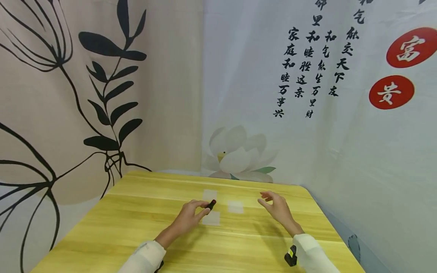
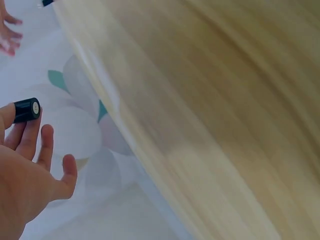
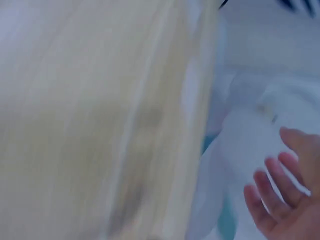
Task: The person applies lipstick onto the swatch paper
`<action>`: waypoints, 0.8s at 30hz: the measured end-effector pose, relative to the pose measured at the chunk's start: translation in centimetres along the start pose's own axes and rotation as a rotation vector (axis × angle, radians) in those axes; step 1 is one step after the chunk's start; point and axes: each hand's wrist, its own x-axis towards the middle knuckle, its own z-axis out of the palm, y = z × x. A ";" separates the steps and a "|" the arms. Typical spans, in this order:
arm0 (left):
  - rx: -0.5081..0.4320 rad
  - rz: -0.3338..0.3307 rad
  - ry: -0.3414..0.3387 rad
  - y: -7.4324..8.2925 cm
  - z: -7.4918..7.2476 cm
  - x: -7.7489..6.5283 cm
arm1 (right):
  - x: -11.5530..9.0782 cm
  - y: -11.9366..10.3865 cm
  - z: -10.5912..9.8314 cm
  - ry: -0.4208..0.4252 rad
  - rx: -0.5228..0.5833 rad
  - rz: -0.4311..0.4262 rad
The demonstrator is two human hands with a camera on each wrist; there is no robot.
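Observation:
My left hand (image 1: 189, 217) pinches a small black lipstick (image 1: 211, 206) between thumb and fingers, above the table. A dark reddish end shows at its upper tip in the head view. From the left wrist, the lipstick (image 2: 26, 110) shows a round pale label on its base, and the other fingers of the left hand (image 2: 30, 182) spread away from it. Holding nothing, my right hand (image 1: 278, 207) hovers over the right part of the table with fingers loosely bent. The right wrist view, blurred, shows the right hand (image 3: 287, 195) with its fingers apart.
Three pale square patches lie on the yellow wood-grain table (image 1: 136, 223): a back one (image 1: 209, 195), a right one (image 1: 235, 206) and a front one (image 1: 211, 218). A printed cloth (image 1: 170, 94) with plants and writing hangs behind the table's far edge.

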 end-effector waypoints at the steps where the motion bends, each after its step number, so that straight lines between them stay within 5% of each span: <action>1: -0.013 0.019 0.003 0.2 0.2 0.2 | 0.5 -1.1 0.6 -0.009 0.053 -0.033; 6: -0.088 0.071 -0.021 1.6 1.2 1.5 | 1.5 -5.9 3.1 -0.188 0.309 -0.084; 11: -0.153 0.087 -0.068 2.7 2.0 1.8 | 1.8 -8.4 5.1 -0.318 0.457 -0.109; 17: -0.205 0.071 -0.118 3.1 2.0 1.5 | 1.7 -9.1 5.8 -0.315 0.489 -0.147; 24: -0.176 0.093 -0.128 3.2 1.7 1.7 | 1.6 -9.6 5.9 -0.265 0.484 -0.093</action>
